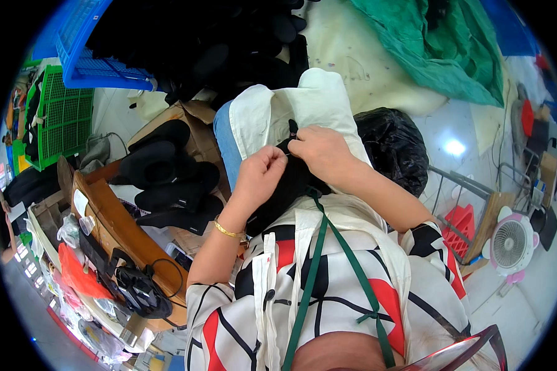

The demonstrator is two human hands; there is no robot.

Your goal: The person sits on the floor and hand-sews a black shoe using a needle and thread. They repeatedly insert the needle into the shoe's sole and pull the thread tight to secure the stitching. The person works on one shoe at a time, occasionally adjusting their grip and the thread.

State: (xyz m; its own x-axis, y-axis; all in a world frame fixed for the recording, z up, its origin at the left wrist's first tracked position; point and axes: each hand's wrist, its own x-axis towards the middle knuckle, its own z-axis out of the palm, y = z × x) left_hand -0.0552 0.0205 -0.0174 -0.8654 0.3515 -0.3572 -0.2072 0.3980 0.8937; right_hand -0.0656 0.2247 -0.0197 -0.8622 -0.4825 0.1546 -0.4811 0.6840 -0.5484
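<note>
Over my lap, on a white apron (319, 99), lies a soft black cloth shoe (289, 180), largely covered by my hands and forearms. My left hand (263, 174) is closed in a pinch on its left edge, with a gold bracelet on that wrist. On the other side my right hand (323, 152) has its fingers curled and pressed together at the shoe's upper end. A small black tip (293, 128) sticks out beyond the right fingertips. What exactly lies between the fingertips of either hand is too small to make out.
At the left, several black shoes (176, 173) are stacked by a wooden table (120, 238). A heap of black pieces (229, 49) lies ahead beside a blue crate (108, 71). To the right are a black plastic bag (393, 148), a metal-framed stand (458, 182) and a fan (510, 242).
</note>
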